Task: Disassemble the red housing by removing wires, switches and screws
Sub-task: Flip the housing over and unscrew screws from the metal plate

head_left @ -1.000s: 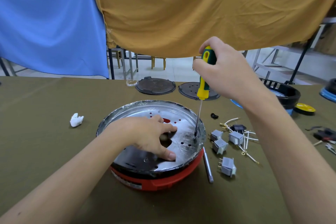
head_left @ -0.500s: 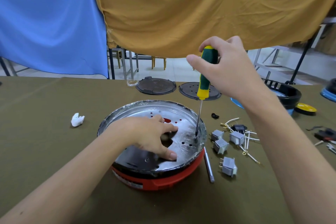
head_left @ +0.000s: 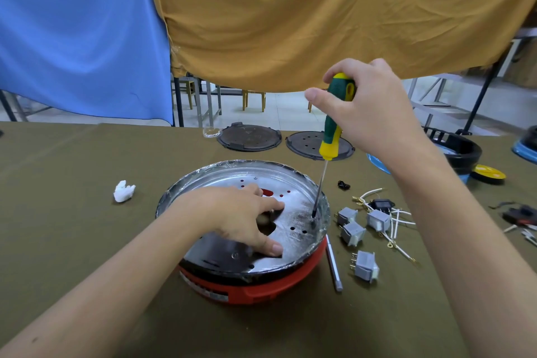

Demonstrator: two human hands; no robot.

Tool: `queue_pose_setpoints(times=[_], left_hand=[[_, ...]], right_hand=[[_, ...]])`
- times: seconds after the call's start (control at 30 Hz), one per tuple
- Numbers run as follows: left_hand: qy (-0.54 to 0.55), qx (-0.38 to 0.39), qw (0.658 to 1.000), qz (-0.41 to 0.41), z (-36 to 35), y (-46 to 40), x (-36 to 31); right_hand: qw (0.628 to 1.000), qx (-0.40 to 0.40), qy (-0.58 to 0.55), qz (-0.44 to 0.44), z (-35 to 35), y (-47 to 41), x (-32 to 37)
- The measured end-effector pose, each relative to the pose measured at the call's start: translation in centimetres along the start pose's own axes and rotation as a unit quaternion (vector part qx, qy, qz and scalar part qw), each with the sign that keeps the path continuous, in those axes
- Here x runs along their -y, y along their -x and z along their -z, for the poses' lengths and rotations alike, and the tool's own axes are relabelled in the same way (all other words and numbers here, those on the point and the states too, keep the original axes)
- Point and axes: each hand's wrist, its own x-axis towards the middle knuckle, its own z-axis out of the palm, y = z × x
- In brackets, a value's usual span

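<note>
The right hand (head_left: 374, 113) is gripping the green-and-yellow screwdriver (head_left: 334, 122) near the top of its handle, thumb stretched out across the front, and compared with a second ago the fingers are sitting differently on the handle while the tip is staying planted at the same spot near the right rim of the metal plate (head_left: 296, 212). To me that looks like a turn being worked into a screw there, so the screw stage is under way and not finished.

The left hand (head_left: 238, 215) is lying spread and flat on the plate, fingers straight, pressing it steady and holding nothing; it is not moving from where it was.

The red housing (head_left: 261, 288) is sitting on the olive surface (head_left: 72, 212) directly in front of the person, under the plate.

Counting what is lying to its right: four grey switches (head_left: 353, 233), a loose tangle of white wires (head_left: 398, 221) too knotted to number, one black connector (head_left: 381, 203) and one silver rod (head_left: 334, 264) just beside the housing. Two dark round lids (head_left: 249, 138) are resting behind, and one white crumpled wad (head_left: 124, 191) is off to the left.
</note>
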Motion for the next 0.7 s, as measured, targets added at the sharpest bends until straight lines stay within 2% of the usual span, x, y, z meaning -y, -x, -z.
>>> queue_pose_setpoints(times=[0.1,0.27,0.53,0.7], left_hand=[[0.0,0.0,1.0,0.0,0.02,0.02,-0.02],[-0.002,0.0,1.0,-0.001,0.04,0.1,-0.03],[-0.008,0.001,1.0,-0.002,0.1,0.12,-0.08],[-0.003,0.001,1.0,-0.002,0.06,0.1,-0.05]], right_hand=[[1.0,0.009,0.001,-0.003,0.14,-0.28,-0.11],[0.996,0.019,-0.076,-0.033,0.16,-0.2,0.25],[0.999,0.019,-0.032,0.016,-0.04,-0.16,0.03],[0.987,0.034,-0.145,-0.053,0.3,-0.12,0.69]])
